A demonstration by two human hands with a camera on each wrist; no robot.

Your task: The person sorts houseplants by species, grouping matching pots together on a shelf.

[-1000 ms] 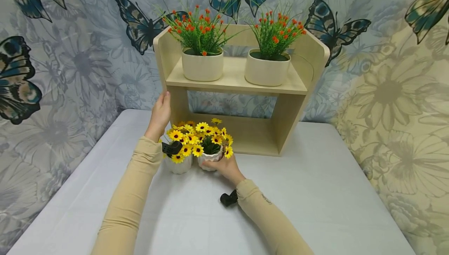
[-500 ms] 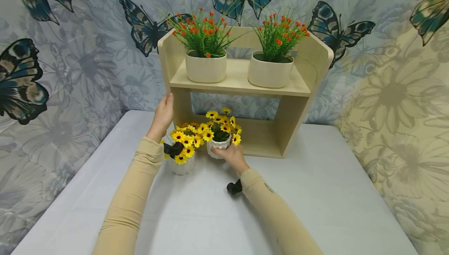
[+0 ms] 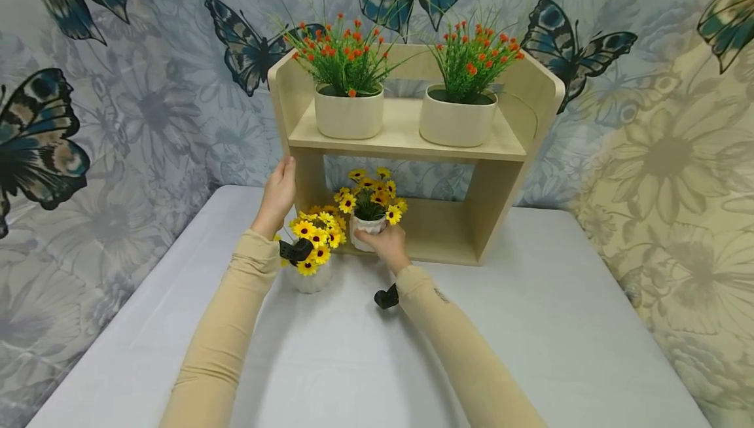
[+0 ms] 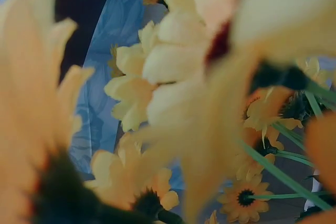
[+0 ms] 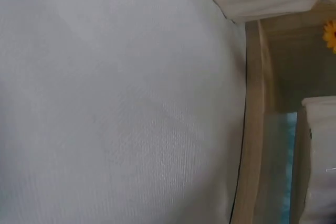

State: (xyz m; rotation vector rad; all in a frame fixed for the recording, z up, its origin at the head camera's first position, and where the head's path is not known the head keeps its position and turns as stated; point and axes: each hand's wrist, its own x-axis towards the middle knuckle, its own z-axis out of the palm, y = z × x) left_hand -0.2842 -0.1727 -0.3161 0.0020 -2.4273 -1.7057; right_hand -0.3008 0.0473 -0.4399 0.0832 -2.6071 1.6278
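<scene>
My right hand (image 3: 385,245) grips a small white pot of yellow daisies (image 3: 366,226) by its right side, at the front of the lower compartment of a pale wooden shelf (image 3: 406,146). The same pot, cropped at the edge, shows in the right wrist view (image 5: 321,156). Against the shelf's left side panel rests my left hand (image 3: 277,196), fingers straight and pointing up. Below it, a second white pot with yellow daisies (image 3: 312,277) stands on the table before the shelf's front left corner. Blurred yellow petals (image 4: 178,77) fill the left wrist view.
Two cream pots with orange flowers, one left (image 3: 349,115) and one right (image 3: 456,122), stand on the upper shelf. The table (image 3: 330,362) has a white cover. Butterfly-patterned walls (image 3: 141,107) close in behind and at both sides.
My right hand has lifted its daisy pot from beside the other one and carried it forward to the lower compartment. My left hand keeps its place at the shelf's side.
</scene>
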